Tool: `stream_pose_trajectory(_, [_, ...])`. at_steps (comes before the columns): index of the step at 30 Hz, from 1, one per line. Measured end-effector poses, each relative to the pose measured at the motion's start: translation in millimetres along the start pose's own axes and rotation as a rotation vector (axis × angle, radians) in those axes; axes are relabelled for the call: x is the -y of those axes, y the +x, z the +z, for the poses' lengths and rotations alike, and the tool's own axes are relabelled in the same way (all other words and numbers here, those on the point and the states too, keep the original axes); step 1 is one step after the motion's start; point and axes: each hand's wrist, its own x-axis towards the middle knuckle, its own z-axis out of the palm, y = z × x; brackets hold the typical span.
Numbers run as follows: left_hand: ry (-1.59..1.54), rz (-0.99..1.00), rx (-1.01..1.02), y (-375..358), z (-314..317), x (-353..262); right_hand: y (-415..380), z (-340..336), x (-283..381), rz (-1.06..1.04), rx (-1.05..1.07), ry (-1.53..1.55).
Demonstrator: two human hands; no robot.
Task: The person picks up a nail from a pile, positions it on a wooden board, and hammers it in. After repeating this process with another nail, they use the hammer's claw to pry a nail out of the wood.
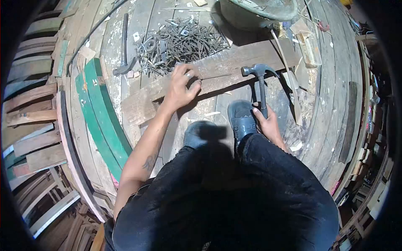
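My left hand [183, 86] is closed over a brown wooden board [247, 58], its fingers pinching the near end of a long thin nail [217, 76]. The nail lies nearly flat along the board and points right. In my right hand [269, 127] is a claw hammer [261, 85], gripped low on its dark handle. The hammer stands upright, its head over the board's near edge and the claw toward the right. Just beyond the board is a heap of loose nails [188, 44].
A second hammer [124, 50] lies left of the nails. Green painted wood pieces [98, 113] rest at the left. A round basin [259, 12] stands at the far side. A clear plastic box [310, 50] and a thin wood strip [287, 67] are at the right.
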Motion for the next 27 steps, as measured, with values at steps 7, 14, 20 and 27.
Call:
stream_pose_trajectory(7, [-0.036,-0.034,0.068,0.8,-4.0,-0.9,0.7,2.5,-1.0,-0.042,-0.021,0.012])
stream_pose_trajectory(14, [0.035,-0.016,0.063,-3.3,0.6,1.7,-1.4,0.2,6.3,0.091,0.01,0.046])
stream_pose_trajectory(20, [0.028,0.047,0.094,-2.0,-3.6,0.3,-3.1,4.0,6.1,-0.076,-0.048,-0.02])
stream_pose_trajectory(27, [0.076,0.018,0.053,-5.1,3.3,-3.9,-20.6,0.4,22.4,-0.07,-0.133,-0.095])
